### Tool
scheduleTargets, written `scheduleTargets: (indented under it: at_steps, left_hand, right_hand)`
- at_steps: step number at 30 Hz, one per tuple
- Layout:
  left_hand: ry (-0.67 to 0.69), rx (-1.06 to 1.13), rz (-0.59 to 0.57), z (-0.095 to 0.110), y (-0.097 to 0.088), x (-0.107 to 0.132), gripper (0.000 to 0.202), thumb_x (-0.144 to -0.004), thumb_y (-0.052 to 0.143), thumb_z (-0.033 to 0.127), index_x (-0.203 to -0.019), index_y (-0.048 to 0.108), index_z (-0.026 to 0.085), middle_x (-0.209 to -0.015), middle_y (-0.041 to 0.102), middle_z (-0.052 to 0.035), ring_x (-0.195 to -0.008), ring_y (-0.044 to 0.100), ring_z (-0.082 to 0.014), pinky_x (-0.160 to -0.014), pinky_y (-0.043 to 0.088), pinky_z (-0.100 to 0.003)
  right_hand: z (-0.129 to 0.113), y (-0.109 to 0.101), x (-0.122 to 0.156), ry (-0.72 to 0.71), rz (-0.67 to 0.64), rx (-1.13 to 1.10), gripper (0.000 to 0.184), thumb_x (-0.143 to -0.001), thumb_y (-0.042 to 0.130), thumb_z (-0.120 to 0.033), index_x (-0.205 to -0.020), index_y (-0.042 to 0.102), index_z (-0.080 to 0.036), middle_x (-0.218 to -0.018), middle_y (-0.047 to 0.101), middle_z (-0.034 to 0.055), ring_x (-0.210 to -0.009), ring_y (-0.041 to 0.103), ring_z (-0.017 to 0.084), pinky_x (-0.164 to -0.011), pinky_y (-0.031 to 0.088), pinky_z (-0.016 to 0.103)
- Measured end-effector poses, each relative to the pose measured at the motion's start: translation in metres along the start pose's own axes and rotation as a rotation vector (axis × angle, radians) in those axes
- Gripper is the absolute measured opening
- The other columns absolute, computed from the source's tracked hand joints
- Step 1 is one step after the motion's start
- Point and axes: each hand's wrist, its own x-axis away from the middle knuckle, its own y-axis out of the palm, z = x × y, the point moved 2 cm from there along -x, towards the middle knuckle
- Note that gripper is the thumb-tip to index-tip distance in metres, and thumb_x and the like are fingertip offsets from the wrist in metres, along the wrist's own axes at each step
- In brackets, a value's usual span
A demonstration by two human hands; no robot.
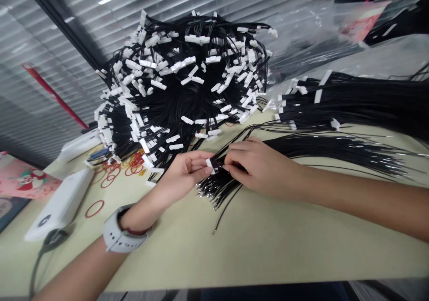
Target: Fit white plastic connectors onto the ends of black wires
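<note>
Between the thumb and fingers of my left hand (187, 170) is a small white connector (210, 166). Close on its right, my right hand (253, 164) has its thumb and fingertips pinched on thin black wire at the connector's side. Whether the wire tips sit inside the connector is too small to tell. Under both hands lies a bundle of black wires (214, 189) with bare metal terminals at the near end. It runs off to the right beneath my right wrist. One wire strays from it toward the front.
Behind the hands rises a big heap of black cables with white connectors (187, 91). More connectored cables (351, 102) lie at right. Rubber bands (110, 175), a white power strip (63, 205) and a plastic bag (301, 37) are around them. Window blinds (73, 6) stand behind.
</note>
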Motion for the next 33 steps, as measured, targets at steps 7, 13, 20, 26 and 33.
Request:
scheduleTargets:
  at_steps: [7, 13, 20, 26, 33]
  left_hand:
    - [0.008, -0.027, -0.035, 0.001, 0.001, 0.001, 0.022, -0.072, 0.062, 0.008, -0.094, 0.061, 0.013, -0.075, 0.069, -0.0025, -0.07, 0.061, -0.012, -0.068, 0.045, -0.024]
    - [0.032, 0.004, -0.044, -0.002, -0.001, 0.0, 0.024, -0.071, 0.063, 0.008, -0.094, 0.061, 0.014, -0.075, 0.069, -0.0025, -0.071, 0.062, -0.0132, -0.07, 0.047, -0.026]
    - [0.026, -0.01, -0.063, -0.001, 0.002, 0.0, 0.022, -0.072, 0.061, 0.005, -0.092, 0.062, 0.014, -0.077, 0.069, -0.0027, -0.072, 0.063, -0.0134, -0.071, 0.048, -0.027]
    - [0.008, 0.022, -0.027, -0.002, 0.005, 0.003, 0.023, -0.071, 0.06, 0.003, -0.091, 0.062, 0.014, -0.072, 0.07, -0.0012, -0.069, 0.064, -0.0127, -0.066, 0.049, -0.025]
    - [0.051, 0.078, 0.001, -0.001, 0.01, 0.007, 0.023, -0.072, 0.059, 0.003, -0.092, 0.064, 0.012, -0.074, 0.071, -0.003, -0.068, 0.064, -0.0117, -0.064, 0.048, -0.022]
  right_hand:
    - [-0.001, 0.0, 0.0, 0.002, -0.002, 0.018, 0.021, -0.085, 0.042, -0.016, -0.07, 0.056, -0.014, -0.072, 0.057, 0.0018, -0.067, 0.05, 0.013, -0.07, 0.031, 0.03]
    - [-0.002, 0.0, 0.0, -0.011, -0.01, 0.007, 0.019, -0.084, 0.043, -0.015, -0.071, 0.057, -0.014, -0.072, 0.057, 0.0018, -0.068, 0.051, 0.013, -0.068, 0.031, 0.03]
    - [0.0, 0.002, 0.002, -0.016, -0.013, -0.04, 0.019, -0.085, 0.043, -0.016, -0.072, 0.058, -0.014, -0.071, 0.056, 0.0012, -0.066, 0.049, 0.012, -0.068, 0.032, 0.03]
    - [0.0, 0.007, 0.002, 0.004, 0.003, -0.111, 0.016, -0.083, 0.044, -0.015, -0.072, 0.056, -0.014, -0.071, 0.055, 0.0002, -0.067, 0.049, 0.012, -0.069, 0.033, 0.029]
    - [-0.003, 0.012, 0.002, -0.055, 0.146, -0.113, 0.015, -0.083, 0.045, -0.013, -0.071, 0.054, -0.015, -0.069, 0.052, 0.0013, -0.066, 0.046, 0.012, -0.065, 0.034, 0.027]
